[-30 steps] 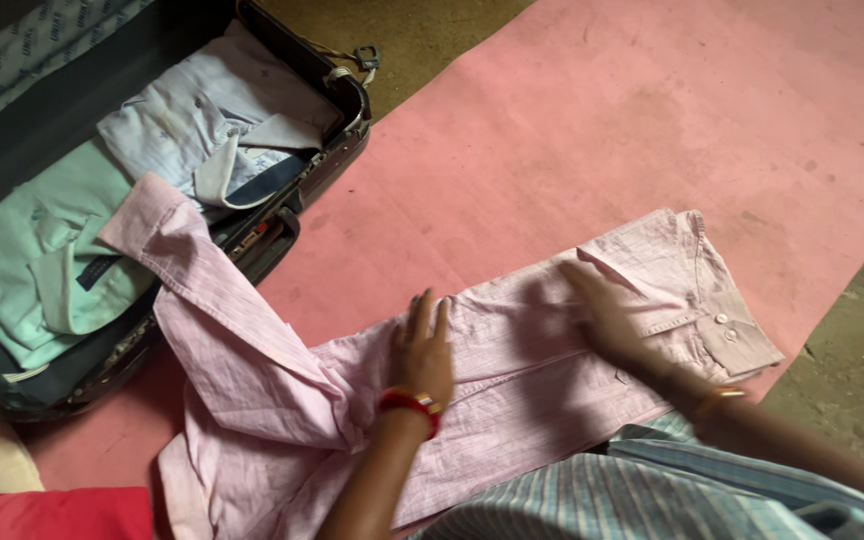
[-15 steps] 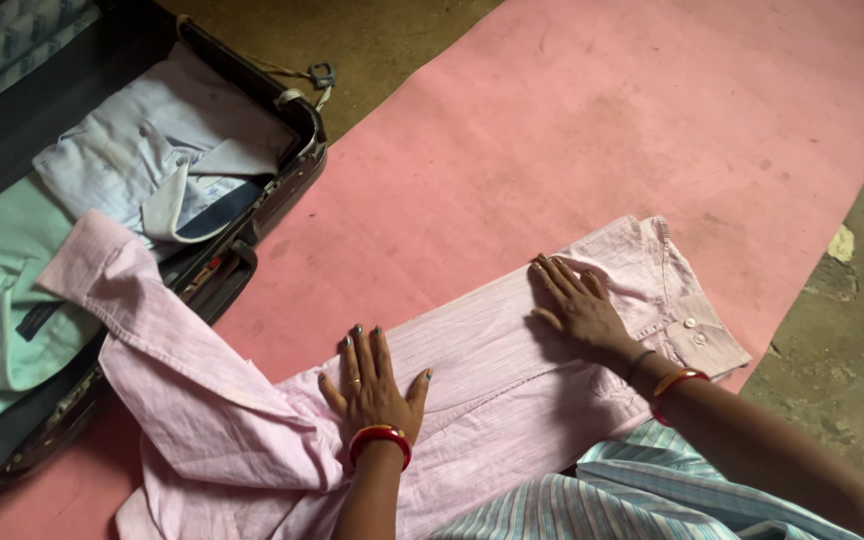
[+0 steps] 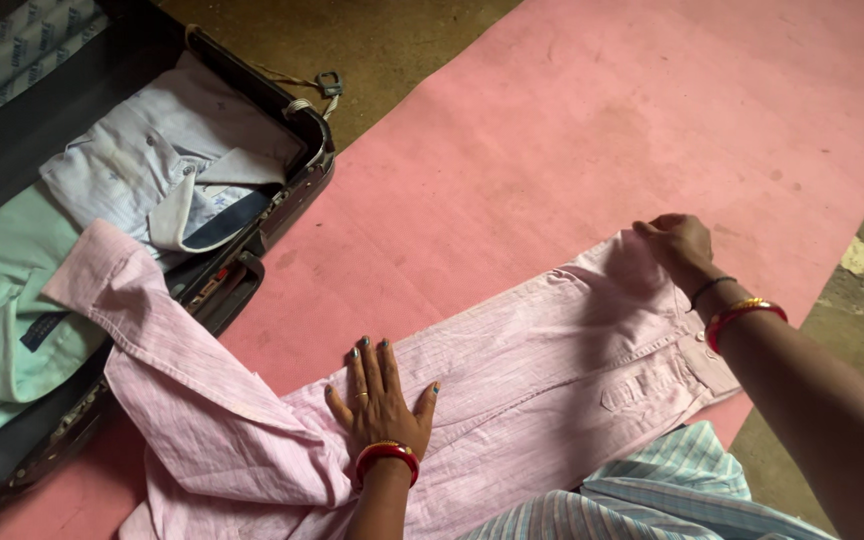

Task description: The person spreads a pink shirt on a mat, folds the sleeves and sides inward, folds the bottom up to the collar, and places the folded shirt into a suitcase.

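Pressing flat with spread fingers, the left hand rests on the pink shirt; the right hand pinches its shoulder edge, beside the open suitcase
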